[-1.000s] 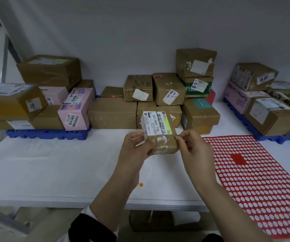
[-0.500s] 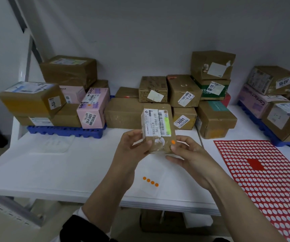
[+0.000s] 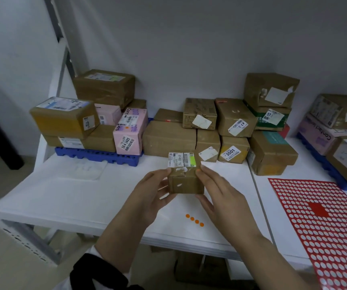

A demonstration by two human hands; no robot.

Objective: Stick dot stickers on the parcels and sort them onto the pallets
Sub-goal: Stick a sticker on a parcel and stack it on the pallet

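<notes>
A small brown parcel [image 3: 186,177] with a white and green label is held above the white table [image 3: 84,197]. My left hand [image 3: 147,191] grips its left side, fingers curled under it. My right hand [image 3: 216,195] holds the right side, a fingertip touching an orange dot sticker [image 3: 198,169] on the parcel's top right edge. Several loose orange dots [image 3: 194,220] lie on the table below. The red sticker sheet [image 3: 323,225] lies at the right. Parcels fill the left blue pallet [image 3: 97,154] and the right blue pallet [image 3: 327,166].
A stack of unsorted brown parcels [image 3: 220,130] stands against the back wall between the pallets. A pink box [image 3: 129,131] sits at the left pallet's right end. A clear plastic sheet [image 3: 84,170] lies on the table's left. The table's front edge is close to me.
The parcel has tilted from upright to flatter and dropped a little. An orange dot now sits on its top right edge under my right fingertip. The camera has swung left.
</notes>
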